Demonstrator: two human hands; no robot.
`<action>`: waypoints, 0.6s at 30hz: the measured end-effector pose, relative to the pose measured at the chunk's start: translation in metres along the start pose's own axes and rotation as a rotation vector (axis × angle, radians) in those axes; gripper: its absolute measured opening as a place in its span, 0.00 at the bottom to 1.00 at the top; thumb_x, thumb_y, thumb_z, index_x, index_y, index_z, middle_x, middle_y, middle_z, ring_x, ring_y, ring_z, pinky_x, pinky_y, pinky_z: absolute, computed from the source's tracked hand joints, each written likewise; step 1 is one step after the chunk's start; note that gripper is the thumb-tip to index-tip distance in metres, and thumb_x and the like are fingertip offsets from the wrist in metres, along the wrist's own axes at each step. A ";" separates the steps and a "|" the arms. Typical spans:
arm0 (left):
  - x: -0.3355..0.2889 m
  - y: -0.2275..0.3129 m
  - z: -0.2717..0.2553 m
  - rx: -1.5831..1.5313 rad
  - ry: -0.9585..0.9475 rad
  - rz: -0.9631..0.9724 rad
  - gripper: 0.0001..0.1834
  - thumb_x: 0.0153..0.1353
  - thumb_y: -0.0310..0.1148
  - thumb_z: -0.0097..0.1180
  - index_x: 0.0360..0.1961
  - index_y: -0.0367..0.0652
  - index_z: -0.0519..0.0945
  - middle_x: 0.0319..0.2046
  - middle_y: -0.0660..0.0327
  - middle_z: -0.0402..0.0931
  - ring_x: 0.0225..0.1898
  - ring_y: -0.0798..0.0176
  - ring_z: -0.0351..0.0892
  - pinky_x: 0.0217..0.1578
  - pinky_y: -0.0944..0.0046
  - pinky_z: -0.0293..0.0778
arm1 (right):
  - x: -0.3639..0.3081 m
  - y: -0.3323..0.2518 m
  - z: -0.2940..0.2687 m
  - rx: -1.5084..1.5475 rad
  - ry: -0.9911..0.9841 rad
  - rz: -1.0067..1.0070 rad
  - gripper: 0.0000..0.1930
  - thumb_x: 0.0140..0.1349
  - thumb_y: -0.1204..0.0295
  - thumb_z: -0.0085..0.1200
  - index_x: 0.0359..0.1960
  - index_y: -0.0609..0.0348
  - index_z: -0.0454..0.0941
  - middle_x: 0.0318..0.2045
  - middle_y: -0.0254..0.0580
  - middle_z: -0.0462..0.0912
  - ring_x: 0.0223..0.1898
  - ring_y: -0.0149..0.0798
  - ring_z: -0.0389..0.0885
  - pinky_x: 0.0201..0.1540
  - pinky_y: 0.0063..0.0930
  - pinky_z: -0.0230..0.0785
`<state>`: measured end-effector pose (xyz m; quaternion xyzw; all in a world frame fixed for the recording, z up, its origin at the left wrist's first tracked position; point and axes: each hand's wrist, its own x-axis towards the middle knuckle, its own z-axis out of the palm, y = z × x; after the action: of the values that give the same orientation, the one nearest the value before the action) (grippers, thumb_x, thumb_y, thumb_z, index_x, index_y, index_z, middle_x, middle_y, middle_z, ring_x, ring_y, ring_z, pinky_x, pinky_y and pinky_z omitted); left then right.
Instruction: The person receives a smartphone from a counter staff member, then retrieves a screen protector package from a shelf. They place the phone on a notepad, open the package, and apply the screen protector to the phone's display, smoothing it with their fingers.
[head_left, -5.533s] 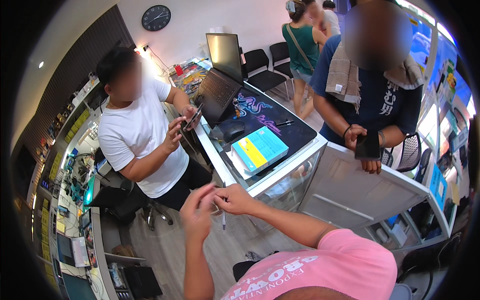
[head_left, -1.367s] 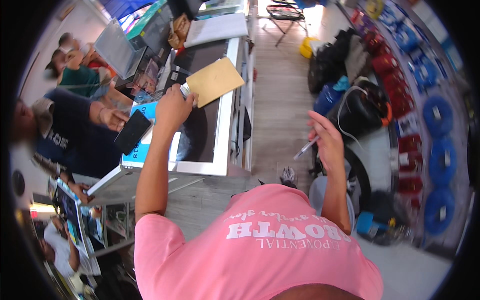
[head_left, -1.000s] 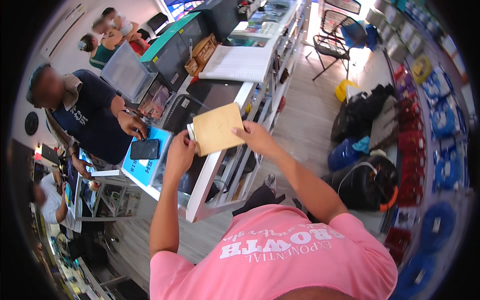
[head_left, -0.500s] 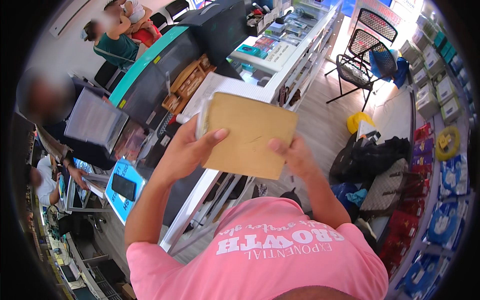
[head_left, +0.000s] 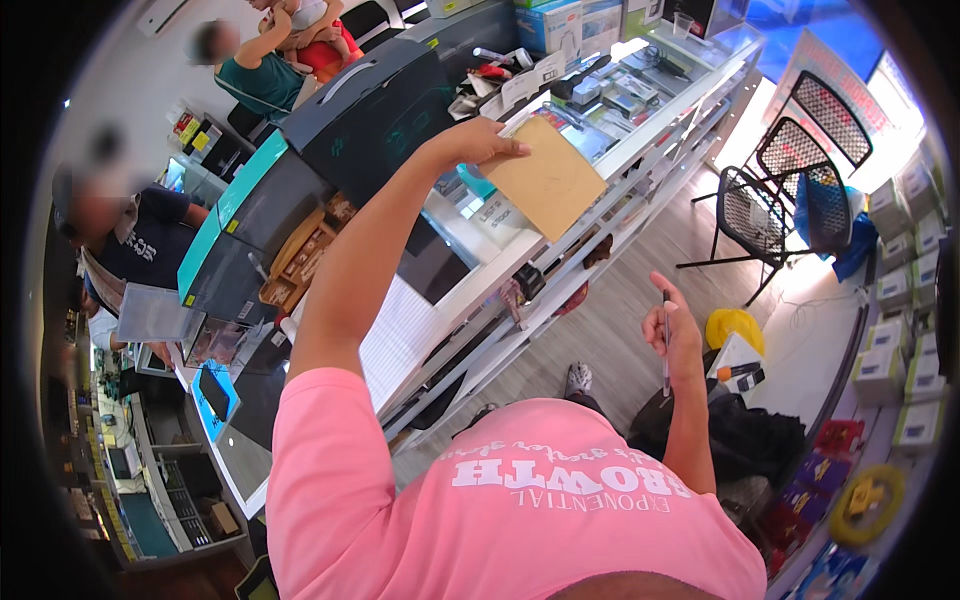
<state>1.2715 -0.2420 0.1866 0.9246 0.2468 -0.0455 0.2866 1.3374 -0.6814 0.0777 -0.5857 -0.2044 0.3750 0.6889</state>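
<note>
At the left of the frame, a person in a dark shirt (head_left: 155,235) stands beyond the table (head_left: 490,275), and a clear plastic box (head_left: 155,318) sits in front of them. Below it, at the lower left, a black phone (head_left: 214,392) lies on a blue sheet (head_left: 214,428). Next comes a grey machine with a teal top edge (head_left: 262,190); past it, at the upper left, you see a person in a green top (head_left: 250,85). A wooden holder (head_left: 300,262) stands just beside the machine, and lined paper (head_left: 402,335) is spread on the table, partly hidden by your left forearm. Your left hand (head_left: 475,143) reaches out to the upper middle of the frame, its fingers grasping the flat tan pad (head_left: 548,180) by the upper left corner, thumb on the face towards you. The pad is tilted in front of the glass display part of the table. Right of the middle, your right hand (head_left: 675,335) is raised over the floor, well apart from the pad; its fingers grasp a slim pen (head_left: 666,350), which points up and down, while the index finger sticks out towards the upper left. Beyond that hand lies a yellow object (head_left: 735,330), with black mesh chairs (head_left: 750,210) above it at the upper right. Pale boxes (head_left: 885,355) are stacked along the right rim, and a yellow coil (head_left: 866,503) shows at the lower right.
</note>
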 end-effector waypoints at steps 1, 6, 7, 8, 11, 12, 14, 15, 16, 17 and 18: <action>0.018 -0.006 -0.001 0.037 -0.017 -0.038 0.42 0.61 0.64 0.66 0.59 0.35 0.82 0.48 0.46 0.86 0.49 0.52 0.86 0.51 0.59 0.78 | 0.014 -0.008 -0.013 -0.035 -0.062 0.004 0.32 0.75 0.57 0.40 0.75 0.62 0.66 0.24 0.31 0.74 0.19 0.21 0.62 0.22 0.17 0.52; 0.031 -0.007 0.037 0.409 0.325 -0.156 0.38 0.64 0.61 0.63 0.64 0.42 0.79 0.62 0.48 0.79 0.62 0.44 0.79 0.59 0.50 0.78 | 0.101 -0.073 -0.014 -0.317 -0.168 -0.078 0.25 0.77 0.63 0.44 0.71 0.56 0.75 0.25 0.31 0.76 0.26 0.23 0.68 0.31 0.18 0.61; 0.014 0.009 0.048 0.448 0.389 -0.124 0.37 0.62 0.59 0.66 0.63 0.43 0.79 0.62 0.49 0.77 0.63 0.45 0.78 0.60 0.47 0.77 | 0.125 -0.080 -0.009 -0.467 -0.174 -0.173 0.25 0.77 0.63 0.46 0.72 0.57 0.73 0.27 0.31 0.78 0.30 0.24 0.70 0.35 0.20 0.64; -0.004 0.018 0.056 0.412 0.452 -0.064 0.35 0.61 0.56 0.68 0.62 0.44 0.80 0.60 0.49 0.78 0.60 0.44 0.79 0.59 0.45 0.76 | 0.151 -0.085 0.002 -0.604 -0.210 -0.287 0.26 0.77 0.62 0.49 0.74 0.57 0.71 0.29 0.31 0.79 0.33 0.26 0.73 0.39 0.21 0.68; -0.081 0.046 0.072 0.155 0.585 0.162 0.24 0.66 0.52 0.65 0.52 0.45 0.83 0.53 0.52 0.81 0.58 0.44 0.79 0.60 0.47 0.73 | 0.246 -0.089 0.027 -0.749 -0.321 -0.563 0.24 0.78 0.68 0.50 0.73 0.54 0.73 0.51 0.47 0.87 0.43 0.36 0.80 0.51 0.32 0.73; -0.116 0.055 0.069 0.114 0.554 0.183 0.21 0.68 0.50 0.63 0.52 0.45 0.84 0.52 0.54 0.81 0.56 0.45 0.79 0.59 0.48 0.74 | 0.275 -0.097 0.041 -0.966 -0.380 -0.575 0.23 0.78 0.69 0.50 0.72 0.53 0.73 0.53 0.53 0.87 0.45 0.42 0.83 0.51 0.37 0.74; -0.179 0.064 0.062 0.014 0.635 0.109 0.18 0.70 0.46 0.64 0.51 0.45 0.84 0.52 0.55 0.81 0.55 0.47 0.79 0.59 0.51 0.74 | 0.324 -0.094 0.059 -1.191 -0.398 -0.753 0.22 0.76 0.68 0.52 0.70 0.49 0.77 0.50 0.58 0.85 0.50 0.55 0.83 0.55 0.43 0.72; -0.217 0.059 0.062 -0.019 0.685 0.043 0.16 0.70 0.44 0.64 0.51 0.45 0.85 0.51 0.56 0.82 0.56 0.48 0.79 0.60 0.52 0.74 | 0.324 -0.096 0.079 -1.298 -0.443 -0.718 0.21 0.75 0.68 0.53 0.68 0.51 0.78 0.49 0.57 0.85 0.51 0.56 0.82 0.55 0.42 0.72; -0.253 0.049 0.063 -0.034 0.806 -0.065 0.15 0.70 0.42 0.64 0.51 0.44 0.85 0.51 0.57 0.83 0.56 0.51 0.80 0.59 0.54 0.74 | 0.336 -0.086 0.085 -1.308 -0.468 -0.767 0.21 0.74 0.68 0.54 0.68 0.52 0.79 0.49 0.56 0.85 0.51 0.55 0.82 0.55 0.42 0.72; -0.291 0.034 0.068 -0.048 0.927 -0.169 0.14 0.70 0.40 0.64 0.51 0.44 0.85 0.51 0.58 0.83 0.55 0.54 0.81 0.58 0.57 0.75 | 0.348 -0.077 0.089 -1.316 -0.488 -0.816 0.21 0.74 0.67 0.54 0.67 0.53 0.79 0.48 0.55 0.84 0.50 0.55 0.82 0.55 0.41 0.72; -0.330 0.018 0.075 -0.125 1.036 -0.356 0.15 0.71 0.39 0.64 0.52 0.42 0.85 0.51 0.59 0.84 0.54 0.58 0.82 0.57 0.59 0.76 | 0.348 -0.074 0.094 -1.317 -0.494 -0.845 0.21 0.74 0.67 0.55 0.67 0.54 0.79 0.48 0.54 0.84 0.50 0.53 0.82 0.56 0.40 0.72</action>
<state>0.9961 -0.4386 0.2078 0.7513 0.5102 0.3824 0.1701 1.5116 -0.3591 0.1156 -0.6443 -0.7318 0.0051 0.2222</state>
